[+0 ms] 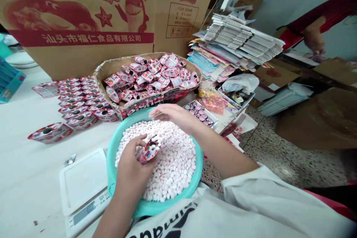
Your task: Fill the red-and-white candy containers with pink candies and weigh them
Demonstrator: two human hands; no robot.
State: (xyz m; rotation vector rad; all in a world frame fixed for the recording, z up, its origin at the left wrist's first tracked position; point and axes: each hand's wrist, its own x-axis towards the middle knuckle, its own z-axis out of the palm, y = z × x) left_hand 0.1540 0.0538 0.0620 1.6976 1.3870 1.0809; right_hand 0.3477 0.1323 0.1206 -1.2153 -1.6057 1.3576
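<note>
My left hand is closed around a small red and pink candy box. The box is tilted, with the round hole in its top facing up, and white candies show at the opening. Below it, white and pale pink candies fill a turquoise basin. Over the basin's far side is my right hand, fingers stretched out to the left above the candies. Its palm side is mostly hidden, so any candy under it cannot be made out.
A cut-down carton piled with similar boxes stands behind the basin. Rows of boxes stand at left, near a white scale. A tray of pink caps and stacked cardboard lie right. Another person's hand shows far right.
</note>
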